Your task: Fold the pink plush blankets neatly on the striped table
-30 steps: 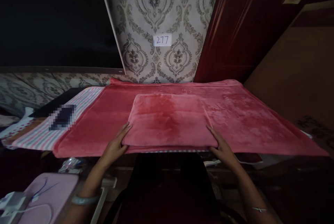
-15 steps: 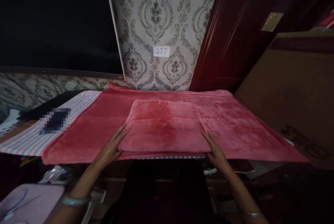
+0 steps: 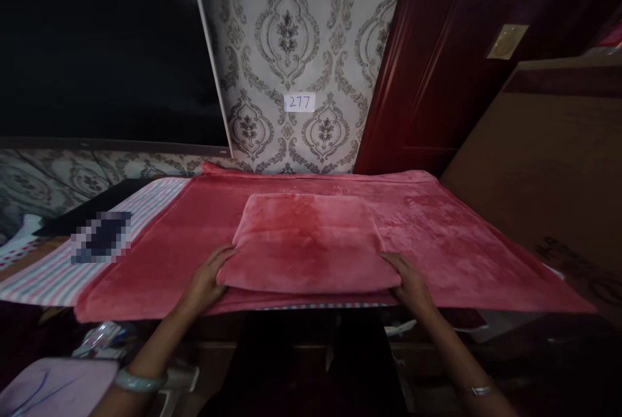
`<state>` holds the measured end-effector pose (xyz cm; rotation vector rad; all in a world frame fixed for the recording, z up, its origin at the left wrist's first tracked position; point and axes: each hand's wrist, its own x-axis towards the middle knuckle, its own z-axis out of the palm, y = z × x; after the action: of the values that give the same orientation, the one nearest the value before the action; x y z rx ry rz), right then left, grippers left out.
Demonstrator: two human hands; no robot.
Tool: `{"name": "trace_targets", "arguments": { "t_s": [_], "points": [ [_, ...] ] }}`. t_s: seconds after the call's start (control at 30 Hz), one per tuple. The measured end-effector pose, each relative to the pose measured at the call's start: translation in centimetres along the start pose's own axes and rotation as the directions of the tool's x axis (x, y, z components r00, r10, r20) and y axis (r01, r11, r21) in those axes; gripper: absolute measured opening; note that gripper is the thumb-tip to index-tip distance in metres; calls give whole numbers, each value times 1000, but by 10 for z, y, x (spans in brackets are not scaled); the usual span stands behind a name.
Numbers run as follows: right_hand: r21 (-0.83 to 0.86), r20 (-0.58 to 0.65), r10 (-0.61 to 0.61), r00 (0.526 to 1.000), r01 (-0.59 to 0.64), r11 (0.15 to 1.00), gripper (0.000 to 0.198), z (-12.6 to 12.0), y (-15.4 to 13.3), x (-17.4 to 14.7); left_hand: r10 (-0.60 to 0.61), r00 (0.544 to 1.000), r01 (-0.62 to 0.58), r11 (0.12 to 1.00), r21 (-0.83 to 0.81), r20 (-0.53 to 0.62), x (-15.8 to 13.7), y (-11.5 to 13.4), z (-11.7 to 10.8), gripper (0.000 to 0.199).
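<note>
A folded pink plush cloth [image 3: 301, 242] lies on a larger pink plush cover [image 3: 160, 261] spread over the table. My left hand [image 3: 210, 274] grips its near left corner, fingertips on top and the thumb tucked out of sight. At the near right corner my right hand [image 3: 411, 281] has hold in the same way. Between the hands, the near edge of the folded cloth is slightly raised off the cover and bulges toward me. What the undersides of both hands touch is hidden.
A striped cloth [image 3: 46, 278] with a blurred-out dark object [image 3: 104, 236] lies at the left. A large cardboard box [image 3: 549, 145] stands on the right. Behind are a dark TV screen [image 3: 97, 41] and a wall with a "277" label [image 3: 300, 102]. A pinkish stool [image 3: 58, 384] is low left.
Both hands have closed around the near corners of the folded cloth. Its near edge has lifted slightly and widened. The view has tilted up a little.
</note>
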<state>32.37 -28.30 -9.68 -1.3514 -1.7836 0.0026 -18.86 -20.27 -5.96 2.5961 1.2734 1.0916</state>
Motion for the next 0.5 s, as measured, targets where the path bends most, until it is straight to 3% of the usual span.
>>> {"name": "trace_targets", "arguments": {
  "t_s": [0.2, 0.3, 0.4, 0.5],
  "points": [
    [95, -197, -4, 980, 23, 995, 33, -22, -21, 41, -88, 976, 56, 985, -162, -199, 56, 39, -35, 35],
    [109, -312, 59, 948, -26, 994, 25, -41, -37, 64, -168, 938, 84, 958, -273, -303, 86, 63, -57, 31],
    [168, -353, 164, 921, -110, 980, 25, -65, -55, 88, -311, 894, 132, 871, -474, -323, 117, 85, -80, 26],
    [213, -403, 231, 886, -155, 965, 28, -90, -76, 114, -402, 830, 138, 819, -557, -386, 146, 107, -103, 27]
  ]
}}
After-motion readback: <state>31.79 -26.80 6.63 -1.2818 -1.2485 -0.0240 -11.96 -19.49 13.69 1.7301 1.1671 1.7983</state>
